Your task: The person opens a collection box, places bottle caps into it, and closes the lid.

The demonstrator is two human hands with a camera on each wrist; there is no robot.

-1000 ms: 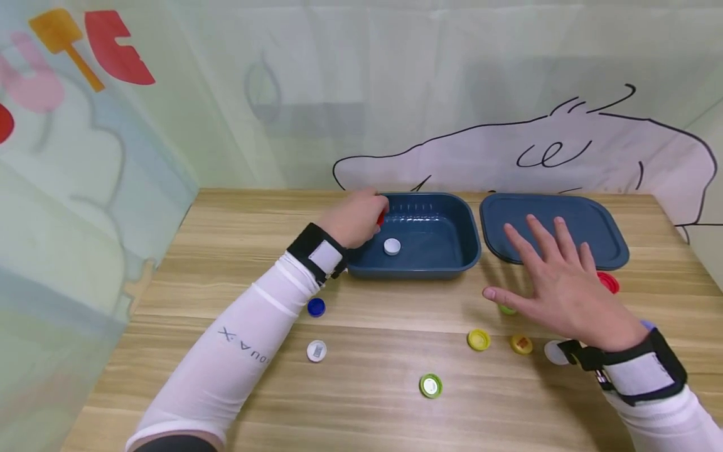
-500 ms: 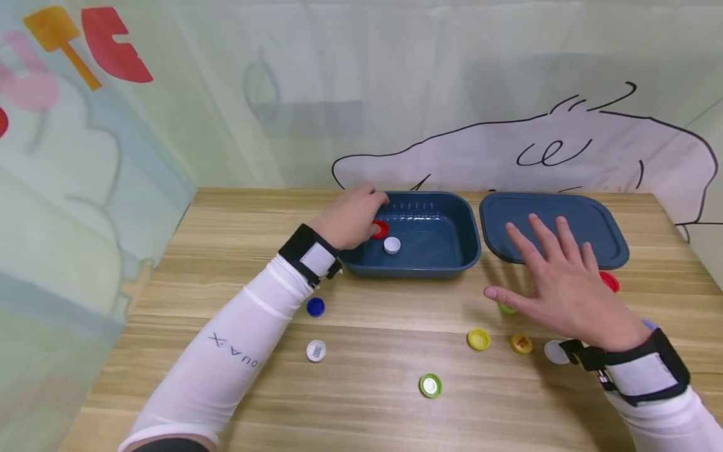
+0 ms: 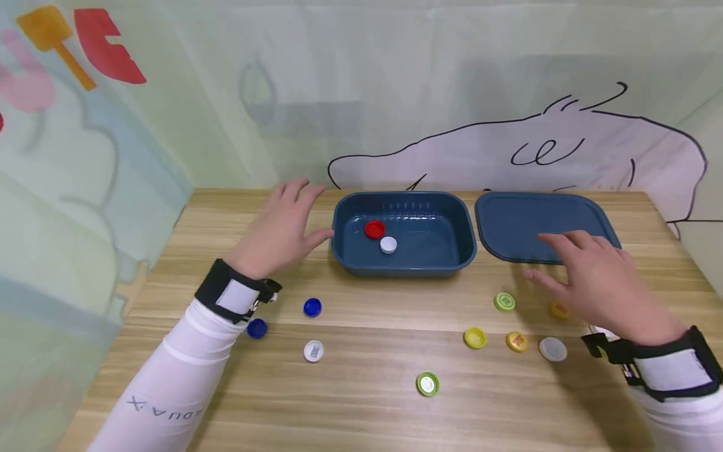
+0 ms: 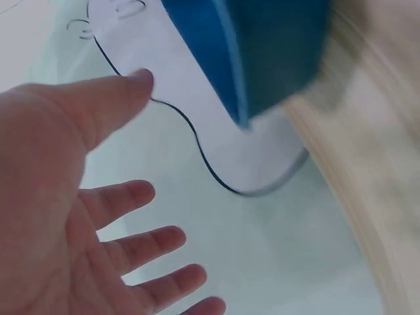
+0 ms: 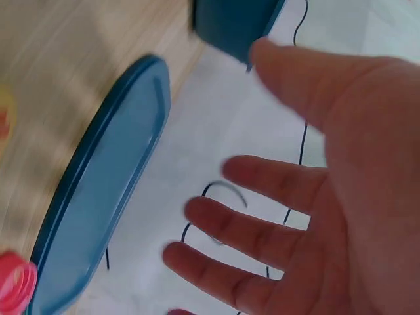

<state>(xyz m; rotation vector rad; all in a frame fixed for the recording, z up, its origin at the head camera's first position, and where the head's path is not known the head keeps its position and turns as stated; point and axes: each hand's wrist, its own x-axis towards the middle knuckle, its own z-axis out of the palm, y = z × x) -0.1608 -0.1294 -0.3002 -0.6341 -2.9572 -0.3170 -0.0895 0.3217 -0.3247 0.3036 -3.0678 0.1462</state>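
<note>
My left hand (image 3: 277, 229) hovers just left of the dark blue box (image 3: 403, 271), fingers spread and holding nothing. Inside the box lie a red bottle cap (image 3: 375, 230) and a white bottle cap (image 3: 388, 245), side by side. My right hand (image 3: 610, 285) is held over the right of the table, fingers loosely bent and nothing in them, in front of the blue lid (image 3: 542, 220). In the right wrist view a red cap (image 5: 14, 283) shows near the lid; the hand hides it in the head view.
Blue caps (image 3: 312, 307) and a white cap (image 3: 313, 351) lie at front left. Green (image 3: 427, 384), yellow (image 3: 475, 338) and whitish (image 3: 553, 349) caps lie scattered centre and right on the wooden table (image 3: 361, 414). A printed curtain (image 3: 395, 94) stands behind.
My left hand has let go of the red cap in the box and moved out to the left. My right hand has drawn back to the right, its fingers now more bent.
</note>
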